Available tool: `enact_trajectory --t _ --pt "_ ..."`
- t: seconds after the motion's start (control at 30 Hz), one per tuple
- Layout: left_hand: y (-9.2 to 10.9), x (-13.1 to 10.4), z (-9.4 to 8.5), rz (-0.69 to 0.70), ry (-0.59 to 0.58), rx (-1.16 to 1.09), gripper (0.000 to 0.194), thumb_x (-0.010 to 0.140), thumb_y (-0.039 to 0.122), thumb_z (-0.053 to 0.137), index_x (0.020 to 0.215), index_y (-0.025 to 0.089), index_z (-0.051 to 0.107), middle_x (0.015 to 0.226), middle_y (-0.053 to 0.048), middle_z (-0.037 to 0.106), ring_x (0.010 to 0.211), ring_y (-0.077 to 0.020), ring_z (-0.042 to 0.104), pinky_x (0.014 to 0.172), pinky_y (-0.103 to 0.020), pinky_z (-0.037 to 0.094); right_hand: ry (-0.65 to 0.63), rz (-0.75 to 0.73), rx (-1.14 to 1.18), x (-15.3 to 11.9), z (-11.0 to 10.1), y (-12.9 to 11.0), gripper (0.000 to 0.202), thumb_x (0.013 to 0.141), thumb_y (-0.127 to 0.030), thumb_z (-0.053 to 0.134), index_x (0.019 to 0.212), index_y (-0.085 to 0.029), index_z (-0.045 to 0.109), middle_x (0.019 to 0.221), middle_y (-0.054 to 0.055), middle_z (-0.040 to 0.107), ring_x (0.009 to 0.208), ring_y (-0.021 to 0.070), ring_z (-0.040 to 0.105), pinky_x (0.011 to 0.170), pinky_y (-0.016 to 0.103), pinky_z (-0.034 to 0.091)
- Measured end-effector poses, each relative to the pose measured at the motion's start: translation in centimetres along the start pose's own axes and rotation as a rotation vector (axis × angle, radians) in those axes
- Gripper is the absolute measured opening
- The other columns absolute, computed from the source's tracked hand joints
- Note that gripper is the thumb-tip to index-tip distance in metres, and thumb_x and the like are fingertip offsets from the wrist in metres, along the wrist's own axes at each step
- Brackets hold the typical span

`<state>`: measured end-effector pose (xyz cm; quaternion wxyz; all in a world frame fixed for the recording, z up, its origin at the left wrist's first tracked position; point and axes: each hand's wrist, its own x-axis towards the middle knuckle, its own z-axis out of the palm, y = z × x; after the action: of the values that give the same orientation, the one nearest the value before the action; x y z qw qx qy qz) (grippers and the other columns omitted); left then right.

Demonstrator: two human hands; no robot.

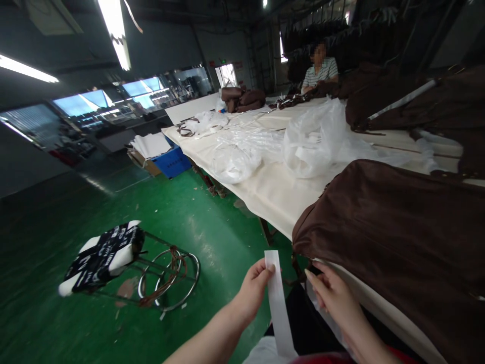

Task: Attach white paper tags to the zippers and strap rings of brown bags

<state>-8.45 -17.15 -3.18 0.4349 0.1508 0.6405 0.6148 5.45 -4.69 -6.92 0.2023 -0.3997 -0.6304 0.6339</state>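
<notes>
My left hand point(256, 286) pinches the upper end of a white strip point(279, 313) between thumb and fingers. The strip hangs down toward my lap. A little to the right is my right hand point(335, 293), its fingers curled together beside the table edge. A pale, see-through band runs below that hand, and I cannot make out what its fingers grip. A large brown bag point(386, 217), smooth and leather-like, lies on the table just above my right hand, its near edge close to my fingers.
Crumpled clear plastic point(312, 144) covers part of the long cream table point(280, 194). More brown goods point(413, 103) are piled at the right. A person point(320, 71) sits at the far side. On the green floor are a tipped stool point(109, 258) and a blue box point(171, 163).
</notes>
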Motion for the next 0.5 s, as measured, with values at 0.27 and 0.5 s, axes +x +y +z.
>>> enact_trajectory --t 0.27,0.5 --pt "5.5 1.8 -0.2 0.519 -0.301 0.601 0.045 0.094 0.048 0.038 0.08 0.016 0.065 0.089 -0.008 0.061 0.085 -0.0195 0.057 0.081 -0.029 0.045 0.092 0.079 -0.083 0.3 -1.4 -0.1 0.039 0.079 -0.057 0.056 0.077 -0.019 0.065 0.06 0.001 0.062 0.057 0.016 0.058 0.054 0.024 0.045" --pt "8.5 7.0 7.7 0.936 -0.41 1.105 0.043 0.073 0.058 0.068 0.076 0.015 0.066 0.082 -0.01 0.059 0.083 -0.0242 0.057 0.083 -0.034 0.045 0.246 -0.108 -0.522 -2.3 -4.5 -1.0 0.041 0.09 -0.051 0.036 0.09 -0.023 0.066 0.077 0.005 0.072 0.07 0.0229 0.068 0.059 0.028 0.048"
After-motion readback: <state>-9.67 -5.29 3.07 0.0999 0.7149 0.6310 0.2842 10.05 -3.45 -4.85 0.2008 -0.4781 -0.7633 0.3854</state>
